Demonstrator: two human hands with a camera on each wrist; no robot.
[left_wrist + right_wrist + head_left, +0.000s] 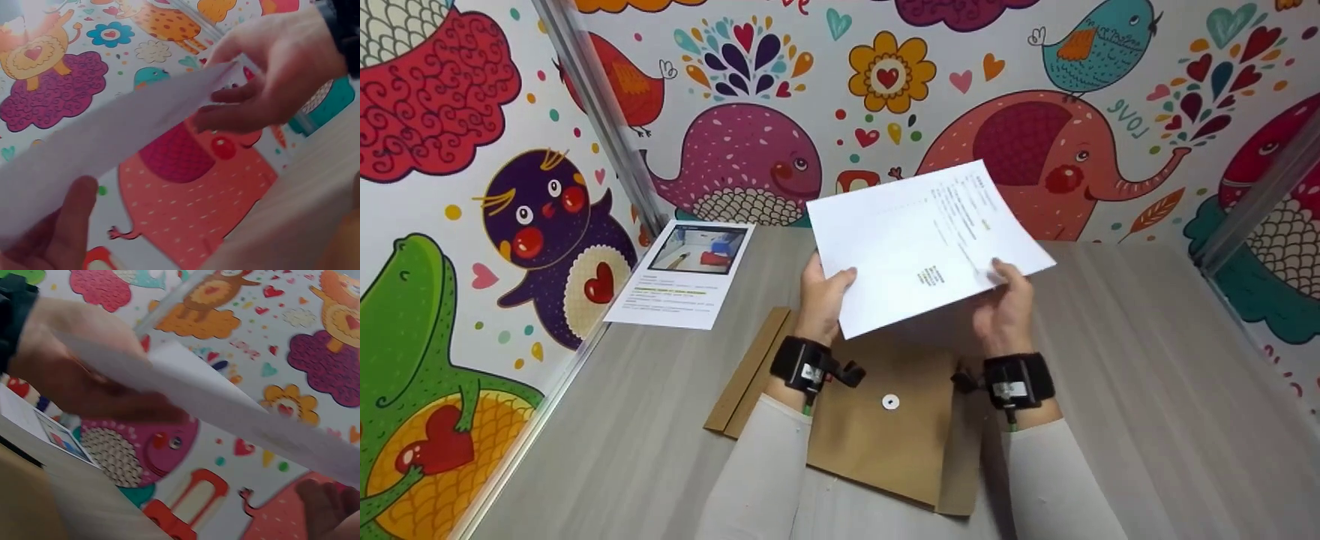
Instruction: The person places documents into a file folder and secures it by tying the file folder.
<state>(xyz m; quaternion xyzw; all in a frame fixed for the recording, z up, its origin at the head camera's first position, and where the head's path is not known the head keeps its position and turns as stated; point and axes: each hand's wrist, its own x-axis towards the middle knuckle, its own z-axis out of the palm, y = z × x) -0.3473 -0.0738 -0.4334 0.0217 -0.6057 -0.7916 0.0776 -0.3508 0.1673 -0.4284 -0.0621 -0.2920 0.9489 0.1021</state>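
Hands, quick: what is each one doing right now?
Left hand: grips the white paper sheet by its near-left edge.
Right hand: grips the same sheet's near-right edge.

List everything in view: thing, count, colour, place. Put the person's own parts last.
white paper sheet: 1, white with faint print, held above the table
envelope: 1, brown with a white button, flat on the table under the hands
instruction sheet: 1, white with a photo, table's left rear
table: 1, light grey wood grain
wall: cartoon animals, many colours, around the table
left hand: 1, grips the sheet's left edge
right hand: 1, grips the sheet's right edge
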